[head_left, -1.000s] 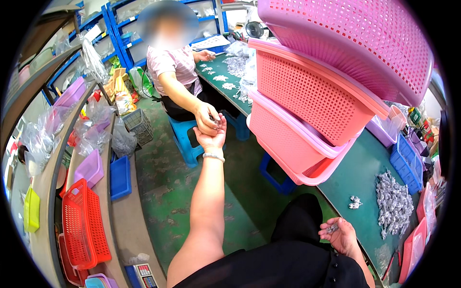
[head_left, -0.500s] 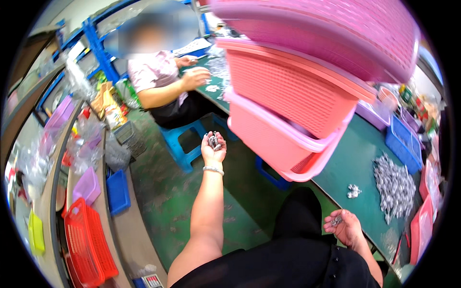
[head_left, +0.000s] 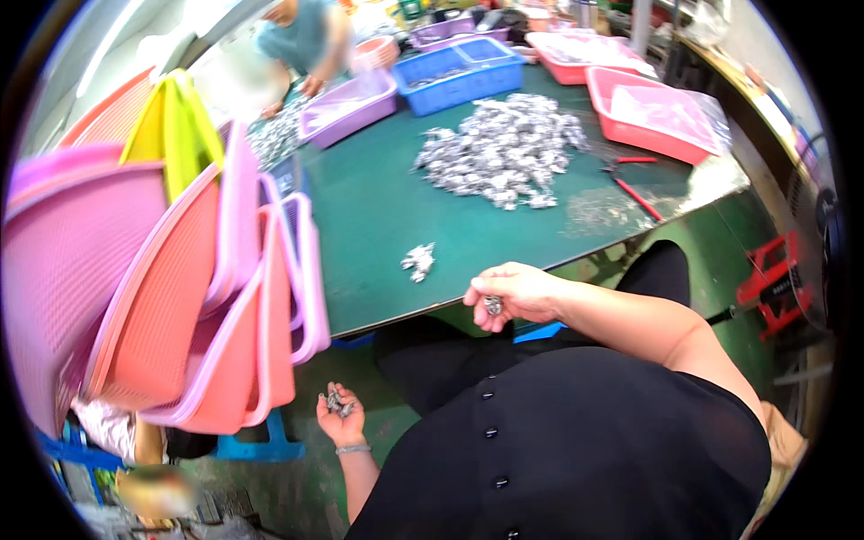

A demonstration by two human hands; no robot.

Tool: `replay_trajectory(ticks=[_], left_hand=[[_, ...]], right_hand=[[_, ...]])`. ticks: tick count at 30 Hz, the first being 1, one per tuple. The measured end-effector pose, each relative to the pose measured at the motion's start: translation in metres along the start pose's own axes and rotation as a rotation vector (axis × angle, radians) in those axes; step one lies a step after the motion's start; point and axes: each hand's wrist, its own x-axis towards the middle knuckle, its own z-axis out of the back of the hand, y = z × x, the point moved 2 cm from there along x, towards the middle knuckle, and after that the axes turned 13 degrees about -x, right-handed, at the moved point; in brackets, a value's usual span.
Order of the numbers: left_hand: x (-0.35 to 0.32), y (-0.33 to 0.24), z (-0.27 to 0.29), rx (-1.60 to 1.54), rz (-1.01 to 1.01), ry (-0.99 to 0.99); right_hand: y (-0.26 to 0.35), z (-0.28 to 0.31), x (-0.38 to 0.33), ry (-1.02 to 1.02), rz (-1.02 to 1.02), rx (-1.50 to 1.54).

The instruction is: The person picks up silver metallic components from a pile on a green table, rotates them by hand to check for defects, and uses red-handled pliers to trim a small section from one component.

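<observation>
Palm up and cupped, my left hand (head_left: 346, 427) carries several small silvery metal pieces (head_left: 337, 401) low beside the stacked baskets, away from the table. My right hand (head_left: 517, 292) is at the table's front edge, its fingers curled round a small silvery piece (head_left: 492, 304). A few similar pieces (head_left: 418, 262) lie by themselves on the green tabletop (head_left: 360, 243). Farther back spreads a large heap of silvery pieces (head_left: 504, 148). The exact kind of these pieces is too small to make out.
Pink, orange and purple plastic baskets (head_left: 171, 279) stack up at left, overhanging the table's corner. Red-handled pliers (head_left: 636, 191) lie right of the heap. A blue basket (head_left: 459, 76), a purple basket (head_left: 349, 108) and a pink tray (head_left: 652, 121) stand behind. A co-worker (head_left: 301, 40) is across the table.
My view has swung right, toward the table and the heap. The basket stack now appears at the left. My left hand still holds its pieces; my right hand is now by the table edge.
</observation>
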Motion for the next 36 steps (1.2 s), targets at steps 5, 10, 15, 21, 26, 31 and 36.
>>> replay_trajectory(ticks=[5, 10, 15, 21, 26, 31, 36], left_hand=[[-0.013, 0.056, -0.035, 0.109, 0.140, 0.111], [-0.030, 0.077, -0.056, 0.212, 0.267, 0.225], [-0.042, 0.112, -0.078, 0.270, 0.269, 0.201], [-0.059, 0.118, -0.090, 0.279, 0.269, 0.205], [-0.057, 0.124, -0.091, 0.286, 0.249, 0.142], [-0.054, 0.129, -0.097, 0.306, 0.247, 0.124], [-0.048, 0.156, -0.122, 0.411, 0.324, 0.146]], right_hand=[[0.012, 0.045, -0.017, -0.103, 0.112, -0.104], [0.034, 0.073, -0.010, -0.355, 0.264, -0.717], [0.045, 0.090, 0.016, -0.616, 0.291, -1.407], [0.054, 0.086, 0.010, -0.653, 0.497, -1.561], [0.094, 0.151, -0.081, -1.112, 0.670, -1.325], [0.117, 0.295, -0.233, -2.213, 0.347, -1.290], [0.095, 0.379, -0.286, -1.593, -0.128, -0.544]])
